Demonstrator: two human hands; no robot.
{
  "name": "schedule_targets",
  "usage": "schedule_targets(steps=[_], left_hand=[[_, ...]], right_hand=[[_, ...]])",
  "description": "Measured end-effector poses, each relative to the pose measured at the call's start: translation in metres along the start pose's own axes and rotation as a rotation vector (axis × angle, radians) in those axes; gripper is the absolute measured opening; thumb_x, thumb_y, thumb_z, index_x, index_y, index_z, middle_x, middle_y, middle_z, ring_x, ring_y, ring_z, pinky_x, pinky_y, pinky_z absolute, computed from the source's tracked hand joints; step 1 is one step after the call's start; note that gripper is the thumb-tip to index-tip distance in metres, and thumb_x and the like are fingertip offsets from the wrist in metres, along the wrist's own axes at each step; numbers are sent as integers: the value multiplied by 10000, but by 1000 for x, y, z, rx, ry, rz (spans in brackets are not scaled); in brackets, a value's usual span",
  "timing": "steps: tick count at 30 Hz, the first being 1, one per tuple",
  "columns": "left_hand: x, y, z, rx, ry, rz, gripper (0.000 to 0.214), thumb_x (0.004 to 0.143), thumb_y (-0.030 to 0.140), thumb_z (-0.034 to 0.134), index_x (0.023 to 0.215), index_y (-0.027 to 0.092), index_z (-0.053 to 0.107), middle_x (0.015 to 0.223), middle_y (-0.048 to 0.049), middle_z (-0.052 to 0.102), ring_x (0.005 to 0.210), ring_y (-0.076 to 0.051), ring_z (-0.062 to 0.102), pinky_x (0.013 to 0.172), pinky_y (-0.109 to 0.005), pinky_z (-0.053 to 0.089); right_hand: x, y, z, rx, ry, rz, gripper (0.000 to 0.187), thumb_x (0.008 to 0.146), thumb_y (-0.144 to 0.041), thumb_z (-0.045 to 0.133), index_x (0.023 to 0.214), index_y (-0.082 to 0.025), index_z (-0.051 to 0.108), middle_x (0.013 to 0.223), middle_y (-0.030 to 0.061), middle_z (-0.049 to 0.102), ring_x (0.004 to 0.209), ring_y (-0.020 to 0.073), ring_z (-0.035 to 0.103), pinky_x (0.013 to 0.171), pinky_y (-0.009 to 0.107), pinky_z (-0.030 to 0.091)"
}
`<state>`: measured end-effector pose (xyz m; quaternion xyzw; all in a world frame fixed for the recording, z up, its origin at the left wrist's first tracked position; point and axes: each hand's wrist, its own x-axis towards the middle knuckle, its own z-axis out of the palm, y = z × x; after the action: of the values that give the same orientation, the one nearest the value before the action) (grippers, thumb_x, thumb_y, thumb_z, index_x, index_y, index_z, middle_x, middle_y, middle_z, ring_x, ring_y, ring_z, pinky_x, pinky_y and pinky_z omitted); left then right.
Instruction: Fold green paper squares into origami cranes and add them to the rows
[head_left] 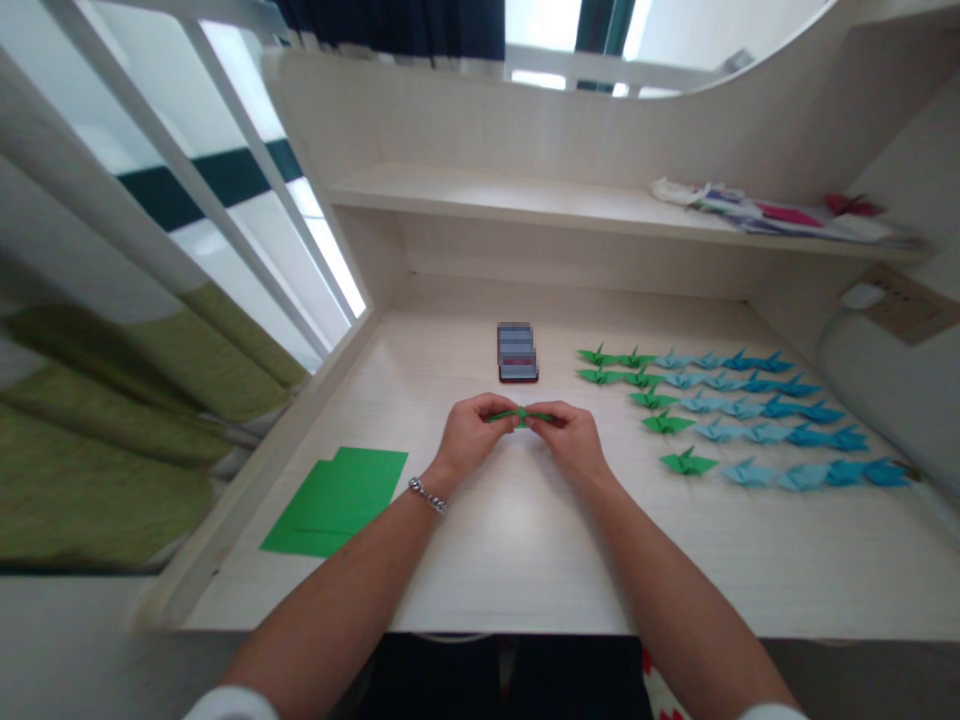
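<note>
A small green paper crane [522,414] is held up over the middle of the desk, its two wings stretched out sideways. My left hand [474,432] pinches one wing between thumb and fingers. On the other side my right hand [568,436] pinches the opposite wing. Both thumbs meet close to the crane's body, and the fingertips partly hide the wings. Just beyond the hands lies a phone [517,352] with its screen lit. Flat green paper sheets [337,505] overlap to the left of my left forearm.
Rows of folded cranes stand at right: green cranes [667,424], light blue cranes [750,472] and darker blue cranes [829,437]. A shelf [525,196] runs above the desk's back, with papers [780,212] on it. A plugged cable [825,330] hangs at the right wall.
</note>
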<state>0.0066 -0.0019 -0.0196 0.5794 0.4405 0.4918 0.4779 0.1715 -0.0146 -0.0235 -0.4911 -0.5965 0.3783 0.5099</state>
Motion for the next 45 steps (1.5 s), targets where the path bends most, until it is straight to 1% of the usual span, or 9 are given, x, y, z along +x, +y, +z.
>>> schedule_targets(steps=[5,10,14,17,25,32,39,42,45], left_hand=[[-1,0,-1,47,-49,-4,169,657,244,721,785,138,692,763,-57,701,689,-151,633,682,-286,522],[-1,-1,-1,21,-132,-85,160,656,231,709,775,128,680,714,-48,685,620,-139,620,615,-275,521],[0,-1,0,-34,-152,-141,161,646,213,712,770,121,670,710,-47,680,636,-141,627,604,-272,530],[-1,2,1,-70,-158,-177,158,633,199,719,756,118,661,685,-37,668,612,-127,617,583,-256,526],[-3,10,0,-115,-167,-185,162,627,197,723,751,118,654,682,-36,658,616,-130,615,569,-244,529],[-3,8,2,-146,-157,-186,133,637,192,704,748,134,658,677,-24,655,600,-122,606,560,-236,520],[-3,8,0,-72,-159,-123,104,664,202,672,747,141,677,678,-25,657,607,-122,599,576,-233,517],[-4,8,1,-52,-184,-115,102,664,190,672,752,141,679,695,-29,662,633,-126,607,601,-242,526],[-3,6,1,-49,-197,-126,112,648,183,691,748,134,677,701,-35,665,635,-129,614,615,-254,532]], right_hand=[[0,-4,-1,-3,-64,44,182,676,-292,687,822,-186,712,816,48,713,755,192,640,723,307,495],[0,-4,-2,-28,-135,97,155,687,-296,656,778,-181,707,755,41,706,696,178,626,678,300,485],[0,1,0,121,-152,250,177,642,-301,686,760,-170,704,679,27,681,589,151,600,573,279,497],[0,2,0,224,-127,320,198,599,-278,718,758,-161,712,663,25,675,574,138,600,566,275,518],[-1,-8,-3,325,-128,355,221,546,-269,754,732,-153,729,641,33,682,565,138,615,563,276,541],[-1,-10,-3,347,-105,371,219,533,-268,764,720,-159,732,643,33,686,562,141,620,573,286,548],[-1,-10,-3,420,-133,412,270,532,-314,783,739,-152,721,669,42,688,591,150,628,587,290,541],[-1,-8,-4,442,-117,428,257,560,-332,773,732,-152,707,659,32,671,590,146,621,551,272,531],[0,-6,-3,411,-94,444,273,526,-312,791,729,-154,698,648,27,662,576,147,615,527,266,526]])
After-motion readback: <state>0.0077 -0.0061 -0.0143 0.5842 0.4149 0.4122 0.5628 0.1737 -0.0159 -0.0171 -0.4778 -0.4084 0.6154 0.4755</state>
